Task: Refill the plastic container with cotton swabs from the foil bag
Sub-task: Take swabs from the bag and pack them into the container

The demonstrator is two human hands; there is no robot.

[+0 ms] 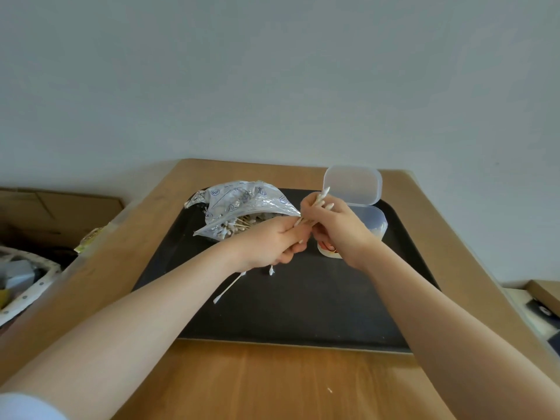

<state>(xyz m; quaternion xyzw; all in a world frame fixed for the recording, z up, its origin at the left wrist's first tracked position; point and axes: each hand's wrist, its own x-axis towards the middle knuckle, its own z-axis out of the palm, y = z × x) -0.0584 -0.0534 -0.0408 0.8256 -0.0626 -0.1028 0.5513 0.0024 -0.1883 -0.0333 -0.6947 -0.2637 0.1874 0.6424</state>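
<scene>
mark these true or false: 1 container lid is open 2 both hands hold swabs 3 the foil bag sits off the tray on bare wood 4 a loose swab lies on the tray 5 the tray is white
1. True. The container has its hinged lid standing open.
2. True. The left hand and right hand both grip a bunch of swabs.
3. False. The foil bag lies on the tray, at its far left corner.
4. True. A loose swab lies on the tray below the left hand.
5. False. The tray is black and sits on a wooden table.
</scene>
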